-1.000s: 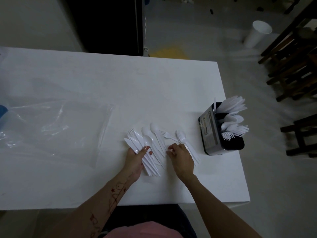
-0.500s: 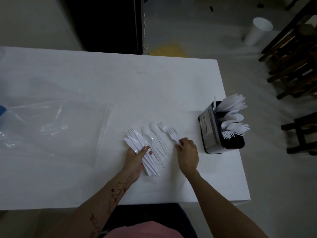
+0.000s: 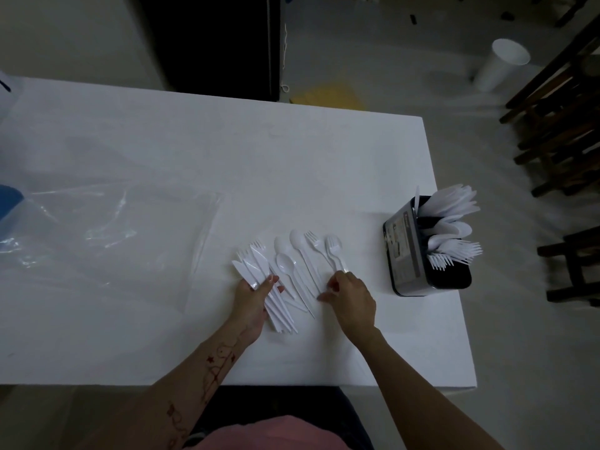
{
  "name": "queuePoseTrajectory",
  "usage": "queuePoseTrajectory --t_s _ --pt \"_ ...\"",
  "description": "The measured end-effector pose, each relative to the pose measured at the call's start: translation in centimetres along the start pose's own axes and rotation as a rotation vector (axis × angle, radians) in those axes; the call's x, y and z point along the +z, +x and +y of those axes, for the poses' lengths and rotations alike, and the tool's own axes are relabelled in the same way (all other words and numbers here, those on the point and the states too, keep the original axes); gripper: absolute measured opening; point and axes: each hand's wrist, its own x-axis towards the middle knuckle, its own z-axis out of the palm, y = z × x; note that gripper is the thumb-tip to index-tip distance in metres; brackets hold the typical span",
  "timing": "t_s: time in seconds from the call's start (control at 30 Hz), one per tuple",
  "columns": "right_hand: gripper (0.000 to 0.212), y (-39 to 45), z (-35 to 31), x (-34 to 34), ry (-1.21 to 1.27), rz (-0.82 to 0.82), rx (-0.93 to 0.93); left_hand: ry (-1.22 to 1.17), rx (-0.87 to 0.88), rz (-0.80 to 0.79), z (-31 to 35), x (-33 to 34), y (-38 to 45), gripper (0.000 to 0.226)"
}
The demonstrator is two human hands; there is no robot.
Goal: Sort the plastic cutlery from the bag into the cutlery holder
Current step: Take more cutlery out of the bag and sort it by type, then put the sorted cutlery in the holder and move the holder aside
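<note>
White plastic cutlery lies fanned out on the white table (image 3: 194, 151) near its front edge. My left hand (image 3: 252, 298) grips a bundle of knives and forks (image 3: 251, 269) at the left of the spread. Loose spoons (image 3: 285, 263) and forks (image 3: 332, 251) lie between my hands. My right hand (image 3: 349, 295) pinches the handle of the rightmost fork. The black cutlery holder (image 3: 422, 254) stands at the table's right edge, filled with knives, spoons and forks in separate sections. The clear plastic bag (image 3: 107, 235) lies flat to the left.
A white cup (image 3: 501, 64) stands on the floor at the far right. Dark wooden chairs (image 3: 561, 125) crowd the right side beyond the table. A blue object (image 3: 8, 198) pokes in at the left edge under the bag.
My right hand slid the forks to the right, then came back left and pinched the handle of the rightmost fork. My left hand kept its hold on the bundle.
</note>
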Motion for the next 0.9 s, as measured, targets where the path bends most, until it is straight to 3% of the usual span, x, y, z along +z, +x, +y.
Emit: queuePoseTrajectory --t_s 0.13,0.3,0.5,0.67,0.8,0.9 --pt "0.012 0.1 0.2 0.0 -0.084 -0.019 -0.038 -0.032 0.016 -0.007 0.3 -0.3 -0.1 0.019" --pt "0.011 0.7 -0.3 -0.6 -0.103 -0.045 -0.004 -0.023 0.013 -0.026 0.4 -0.7 0.1 0.017" --pt "0.009 -0.3 -0.5 -1.2 0.171 0.030 0.071 -0.049 0.012 -0.038 0.5 -0.6 0.1 0.020" --pt "0.009 -2.1 -2.2 -1.9 0.460 0.100 -0.113 -0.115 -0.040 -0.104 1.2 0.2 -0.1 0.018" --pt "0.008 -3.6 -3.8 -1.6 0.399 0.063 -0.319 -0.131 -0.103 -0.214 2.0 0.9 -0.1 0.041" --pt "0.006 -4.3 -3.8 -1.2 0.351 0.085 -0.361 -0.123 -0.121 -0.234 2.5 2.0 -0.5 0.035"
